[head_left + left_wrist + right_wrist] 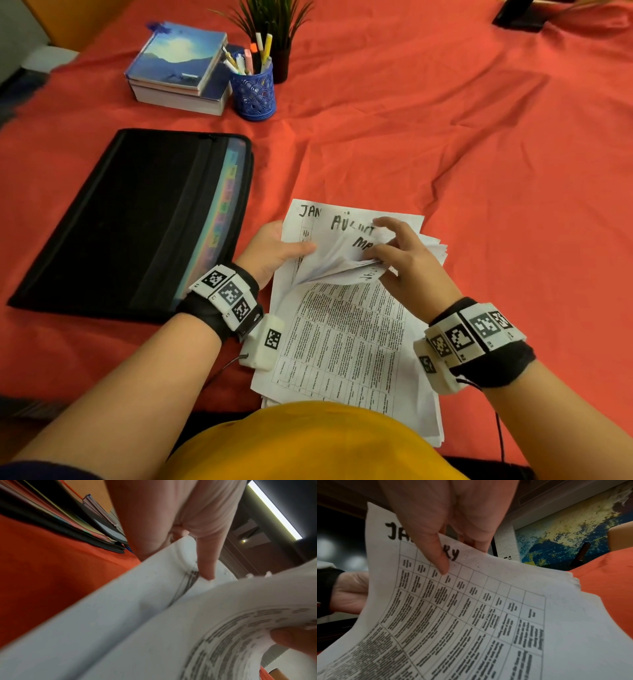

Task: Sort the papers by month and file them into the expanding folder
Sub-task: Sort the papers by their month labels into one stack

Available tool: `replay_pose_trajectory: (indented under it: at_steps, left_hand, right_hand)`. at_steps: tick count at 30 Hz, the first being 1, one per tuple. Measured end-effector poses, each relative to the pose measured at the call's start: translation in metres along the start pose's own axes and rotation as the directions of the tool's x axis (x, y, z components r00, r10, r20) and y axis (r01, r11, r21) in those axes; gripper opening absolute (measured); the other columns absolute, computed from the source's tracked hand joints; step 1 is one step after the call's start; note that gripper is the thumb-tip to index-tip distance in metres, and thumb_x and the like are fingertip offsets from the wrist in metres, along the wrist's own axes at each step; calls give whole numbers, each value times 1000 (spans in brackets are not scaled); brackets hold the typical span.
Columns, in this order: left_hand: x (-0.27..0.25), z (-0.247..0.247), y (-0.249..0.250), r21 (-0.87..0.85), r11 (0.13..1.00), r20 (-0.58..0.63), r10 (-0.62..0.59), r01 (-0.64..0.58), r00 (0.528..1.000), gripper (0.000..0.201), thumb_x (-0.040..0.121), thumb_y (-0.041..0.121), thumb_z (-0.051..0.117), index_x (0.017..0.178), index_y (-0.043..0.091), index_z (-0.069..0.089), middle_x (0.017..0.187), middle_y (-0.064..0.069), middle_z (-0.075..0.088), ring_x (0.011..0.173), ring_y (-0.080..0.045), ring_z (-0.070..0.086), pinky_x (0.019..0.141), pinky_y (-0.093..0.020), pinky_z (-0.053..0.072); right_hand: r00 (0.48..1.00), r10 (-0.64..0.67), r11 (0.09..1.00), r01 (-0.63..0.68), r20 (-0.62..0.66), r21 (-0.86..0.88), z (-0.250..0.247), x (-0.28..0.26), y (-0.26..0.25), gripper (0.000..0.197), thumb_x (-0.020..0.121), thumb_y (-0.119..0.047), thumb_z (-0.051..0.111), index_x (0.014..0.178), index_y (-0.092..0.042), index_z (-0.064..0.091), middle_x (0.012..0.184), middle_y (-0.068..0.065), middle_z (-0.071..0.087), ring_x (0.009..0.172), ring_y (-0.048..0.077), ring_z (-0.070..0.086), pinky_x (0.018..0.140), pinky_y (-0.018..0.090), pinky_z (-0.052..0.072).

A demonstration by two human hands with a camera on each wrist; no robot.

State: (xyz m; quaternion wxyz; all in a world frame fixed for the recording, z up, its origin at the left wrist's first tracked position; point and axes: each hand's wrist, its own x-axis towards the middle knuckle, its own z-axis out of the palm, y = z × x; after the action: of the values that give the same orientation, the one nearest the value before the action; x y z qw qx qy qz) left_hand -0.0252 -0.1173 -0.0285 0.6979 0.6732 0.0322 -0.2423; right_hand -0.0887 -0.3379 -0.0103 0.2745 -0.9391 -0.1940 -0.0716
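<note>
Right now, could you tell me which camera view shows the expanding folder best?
The head view: the whole black expanding folder lies flat on the red cloth, coloured tabs visible. The left wrist view catches only its zipped edge; the right wrist view doesn't show it.

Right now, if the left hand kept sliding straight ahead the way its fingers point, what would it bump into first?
Probably nothing soon. The left hand holds the papers and points up the table; beyond them only bare red cloth shows, though depth is hard to judge.
</note>
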Motion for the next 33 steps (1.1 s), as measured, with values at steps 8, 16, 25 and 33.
replay_pose_trajectory:
  at_steps: [8,16,25,33]
  left_hand:
    - [1,1,-1,-39,999,-58,-21,19,998,20,91,6,56,108,10,64,107,-5,70,99,-18,67,86,-32,52]
    - [-3,-12,0,400,916,-133,36,21,990,30,87,-2,58,117,0,61,117,-13,64,104,-21,61,89,-31,48]
    - [-20,-91,78,301,946,-489,261,-120,832,36,88,-2,57,122,6,58,113,-6,62,102,-21,62,91,-36,50]
    - [-74,-151,117,353,931,-554,290,-95,781,40,80,22,66,120,19,62,119,-3,65,100,-15,65,89,-35,49]
  right_hand:
    - [983,-151,971,127,-108,-204,-1,5,1,24,77,-10,49,86,-15,71,86,-3,66,96,23,46,86,39,35]
    - [993,-60,997,64,106,-34,-9,20,5,23,74,2,56,93,-3,67,89,10,63,74,29,63,64,30,48]
    - [845,237,969,-170,480,-180,-4,79,18,34,89,-12,58,122,-8,54,114,9,60,106,26,56,84,30,40]
    - [709,367,926,-338,603,-166,-9,103,14,30,93,-29,54,117,-11,59,115,6,64,105,25,59,96,38,44]
